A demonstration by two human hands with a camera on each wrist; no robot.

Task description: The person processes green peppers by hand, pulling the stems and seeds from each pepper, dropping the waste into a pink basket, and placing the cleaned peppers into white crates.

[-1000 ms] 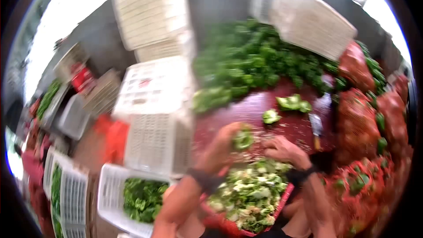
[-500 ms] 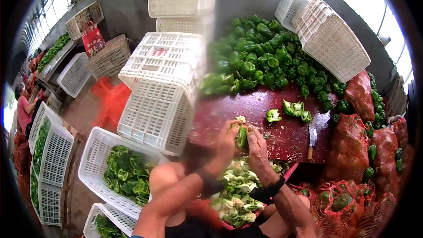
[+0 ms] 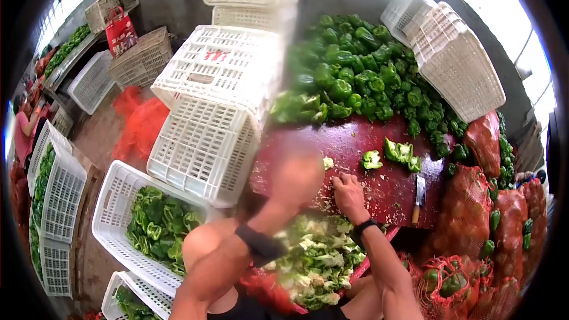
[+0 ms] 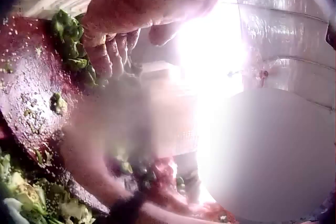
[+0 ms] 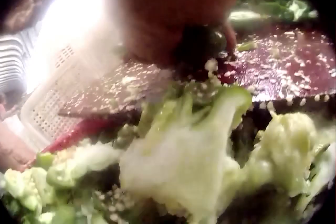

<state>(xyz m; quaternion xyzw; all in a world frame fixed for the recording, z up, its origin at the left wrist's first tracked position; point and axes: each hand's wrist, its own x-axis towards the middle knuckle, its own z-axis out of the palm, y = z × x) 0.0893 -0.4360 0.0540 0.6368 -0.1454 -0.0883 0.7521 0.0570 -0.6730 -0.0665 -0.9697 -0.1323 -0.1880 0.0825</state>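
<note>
Cut peppers: three green pepper pieces (image 3: 399,152) are lying on the red table (image 3: 361,136), right of its middle, and I'm using that table as my landmark.
Pale chunk: one bit (image 3: 328,163) is sitting on the table between the two hands.
Right hand: it's (image 3: 351,198) resting at the table's near edge, fingers bending inward; something dark green is showing under it on the wrist cam, but I'm honestly not able to tell if it's being gripped.
Left hand: it's (image 3: 296,175) blurring over the table's near-left part; on its wrist cam the fingers are hanging loose, so I'm reading it as holding nothing.
Seeds: they're (image 5: 211,65) scattering pale dots over the table.
Knife: it's (image 3: 419,192) lying by the table's right edge.
Trimmings: pale-green scraps (image 3: 320,249) are heaping up below the table's near edge.
Pile: whole peppers (image 3: 355,71) are covering the table's far side.
Sacks: red mesh ones (image 3: 462,213) are standing right of the table.
Crates: white ones (image 3: 213,65) are stacking up left of it.
</note>
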